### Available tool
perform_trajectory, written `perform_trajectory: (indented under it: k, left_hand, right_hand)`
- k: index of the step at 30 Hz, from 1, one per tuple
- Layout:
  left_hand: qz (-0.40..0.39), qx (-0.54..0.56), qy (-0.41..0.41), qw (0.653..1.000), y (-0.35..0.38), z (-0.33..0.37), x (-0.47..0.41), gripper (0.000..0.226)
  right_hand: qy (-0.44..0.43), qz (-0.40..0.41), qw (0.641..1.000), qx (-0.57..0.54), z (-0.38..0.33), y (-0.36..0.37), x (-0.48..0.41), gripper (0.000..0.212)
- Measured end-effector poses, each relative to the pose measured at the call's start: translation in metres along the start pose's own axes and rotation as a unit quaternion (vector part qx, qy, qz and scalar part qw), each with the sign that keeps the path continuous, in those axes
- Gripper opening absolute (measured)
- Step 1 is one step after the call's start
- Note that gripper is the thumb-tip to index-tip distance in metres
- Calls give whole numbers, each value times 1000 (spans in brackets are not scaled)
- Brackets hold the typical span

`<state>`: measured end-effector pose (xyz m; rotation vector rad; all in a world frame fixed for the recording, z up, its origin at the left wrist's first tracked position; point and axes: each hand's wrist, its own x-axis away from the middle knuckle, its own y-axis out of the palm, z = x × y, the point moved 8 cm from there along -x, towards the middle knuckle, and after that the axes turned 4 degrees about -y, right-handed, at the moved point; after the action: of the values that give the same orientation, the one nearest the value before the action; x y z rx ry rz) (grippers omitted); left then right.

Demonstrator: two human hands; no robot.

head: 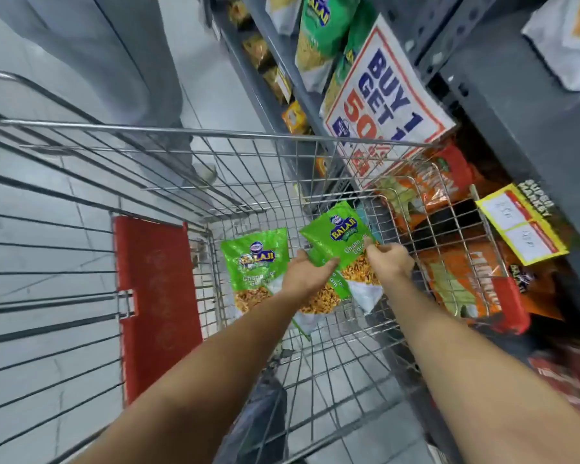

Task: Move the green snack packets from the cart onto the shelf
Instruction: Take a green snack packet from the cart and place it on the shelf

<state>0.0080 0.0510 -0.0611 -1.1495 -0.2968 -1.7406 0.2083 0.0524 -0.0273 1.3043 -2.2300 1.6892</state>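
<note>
Three green snack packets show inside the wire cart [215, 135], all low near its floor. One green packet [255, 262] lies flat on the cart's bottom grid, just left of the hands and untouched. The left hand [305, 276] lies curled over a second packet [318, 303], its fingers closed around the upper edge. The right hand [390, 259] pinches the third packet [340, 237] by its right edge between thumb and fingers; this one is tilted, partly overlapping the second.

One red plastic flap [154, 306] stands at the left of the basket, the folded child seat. The cart's right wall sits close against the shelf unit [516, 105], so its wire mesh lies between the hands and the lower shelf stock. Orange snack bags [449, 185] crowd that lower shelf behind the mesh, with a yellow price tag [523, 226] on the shelf edge. One large promo sign [382, 92] reading "BUY 1 GET 1" hangs over the cart's far right corner. Above it, two more green packets on the shelf [318, 31] are visible. Grey floor tiles [47, 212] lie to the left.
</note>
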Motion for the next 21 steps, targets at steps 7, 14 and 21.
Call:
perform_trajectory:
  k: [7,14,21]
  left_hand:
    - [-49,15,-50,997,67,-3,-37,72]
    - [18,142,-97,985,81,0,-56,42]
    - [22,158,-117,980,80,3,-50,66]
  right_hand:
    - [-12,-47,998,42,19,21,-67,61]
    - [-111,-146,969,166,10,48,-108,60]
    - [-108,-201,964,136,13,43,-101,61]
